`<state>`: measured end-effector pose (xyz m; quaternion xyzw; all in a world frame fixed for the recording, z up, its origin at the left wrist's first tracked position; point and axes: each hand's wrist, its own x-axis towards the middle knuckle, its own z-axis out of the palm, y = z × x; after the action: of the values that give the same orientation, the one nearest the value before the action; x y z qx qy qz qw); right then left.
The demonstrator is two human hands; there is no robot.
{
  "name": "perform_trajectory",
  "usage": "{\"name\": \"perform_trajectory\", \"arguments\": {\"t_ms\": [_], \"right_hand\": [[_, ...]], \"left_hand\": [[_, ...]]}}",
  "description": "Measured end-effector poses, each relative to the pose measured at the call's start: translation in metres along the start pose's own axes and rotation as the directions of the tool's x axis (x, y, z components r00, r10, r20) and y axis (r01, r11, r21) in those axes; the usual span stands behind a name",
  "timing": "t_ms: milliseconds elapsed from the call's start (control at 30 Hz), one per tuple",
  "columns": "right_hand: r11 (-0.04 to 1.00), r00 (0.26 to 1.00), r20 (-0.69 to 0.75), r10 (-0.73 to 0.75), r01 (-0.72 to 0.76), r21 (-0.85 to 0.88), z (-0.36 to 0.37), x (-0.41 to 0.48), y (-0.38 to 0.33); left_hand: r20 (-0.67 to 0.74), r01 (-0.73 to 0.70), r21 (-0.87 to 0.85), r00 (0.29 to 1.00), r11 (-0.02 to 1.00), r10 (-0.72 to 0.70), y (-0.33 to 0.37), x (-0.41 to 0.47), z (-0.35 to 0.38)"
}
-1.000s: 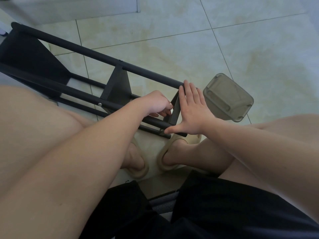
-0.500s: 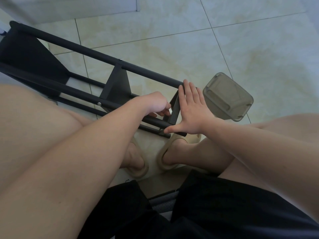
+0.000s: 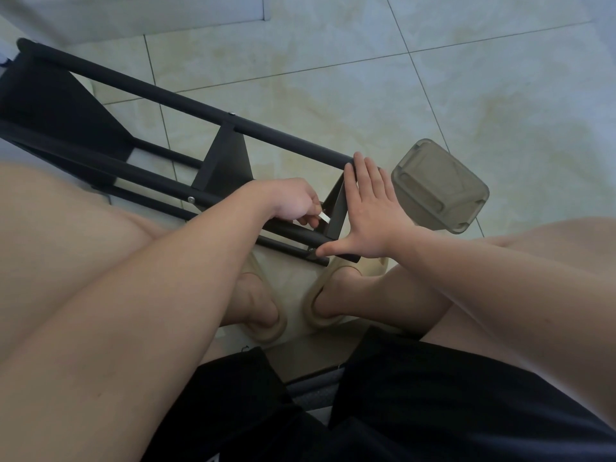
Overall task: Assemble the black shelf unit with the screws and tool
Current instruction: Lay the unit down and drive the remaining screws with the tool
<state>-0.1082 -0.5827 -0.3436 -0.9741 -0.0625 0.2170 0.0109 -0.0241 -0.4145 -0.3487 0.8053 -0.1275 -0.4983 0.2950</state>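
The black shelf unit (image 3: 160, 92) lies on its side on the tiled floor (image 3: 466, 95). Its long tubes run from the 10 o'clock corner of the view down to the middle, right in front of the seated person's knees. Two dark panels stand between the tubes: a middle panel (image 3: 223, 161) and an end panel (image 3: 337, 211) at the near end of the frame.

The right hand (image 3: 370, 211) is spread flat against the outer face of that end panel. Its fingers are straight and together, pointing towards 12 o'clock, with the tips reaching the upper tube. Its thumb (image 3: 336, 250) sticks out towards 9 o'clock and lies along the lower tube.

The left hand (image 3: 290, 200) sits just at 9 o'clock of the end panel, on its inner side. Its fingers are curled in and pinch a small pale tool (image 3: 322, 217), whose tip lies against the panel. I cannot tell what kind of tool it is.

A silver screw head (image 3: 191, 199) shows on the near tube, at 9 o'clock of the left hand.

A greyish see-through plastic container (image 3: 440, 188) lies on the floor at 2 o'clock of the right hand, close to it but not touching.

Below the hands are the person's feet in beige slippers (image 3: 308, 303), and at 6 o'clock, black shorts (image 3: 433, 395).
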Motion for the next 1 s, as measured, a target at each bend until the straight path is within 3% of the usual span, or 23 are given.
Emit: {"name": "perform_trajectory", "arguments": {"t_ms": [433, 700, 1000], "right_hand": [[1.000, 1.000, 0.016, 0.006, -0.006, 0.002, -0.002, -0.001, -0.001], [1.000, 1.000, 0.014, 0.005, -0.005, 0.011, -0.002, -0.001, -0.001], [1.000, 1.000, 0.005, 0.002, -0.002, 0.018, -0.001, 0.000, -0.001]], "left_hand": [[0.096, -0.050, 0.285, 0.995, 0.957, 0.023, 0.001, -0.006, -0.006], [0.124, -0.064, 0.370, 0.992, 0.927, 0.019, 0.002, -0.003, -0.006], [-0.020, -0.013, 0.170, 1.000, 0.985, 0.017, -0.002, -0.006, -0.015]]}}
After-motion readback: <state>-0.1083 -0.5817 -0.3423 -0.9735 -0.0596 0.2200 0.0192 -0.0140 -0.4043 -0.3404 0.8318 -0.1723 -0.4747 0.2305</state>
